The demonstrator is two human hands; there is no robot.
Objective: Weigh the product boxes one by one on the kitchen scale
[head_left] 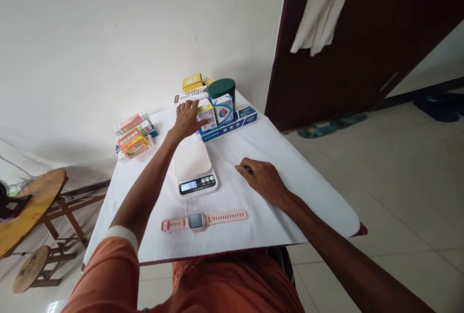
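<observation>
Orange garment, at the table's near edge. Pink-strapped watch, laid flat, straps extended. Right hand, on the white table cover; fingers loosely folded in, contents hidden, cannot tell. White scale, display lit, platter bare. Left hand, beyond it; thumb and fingers parted at a pale box, whether gripping cannot be told. Box: beside a green-lidded tub. Yellow box, by the wall.

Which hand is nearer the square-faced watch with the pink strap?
Right. The right hand is at the white-covered table, just beyond the watch's right strap end; the left hand is farther, past the white kitchen scale, at the coloured cardboard boxes.
</observation>
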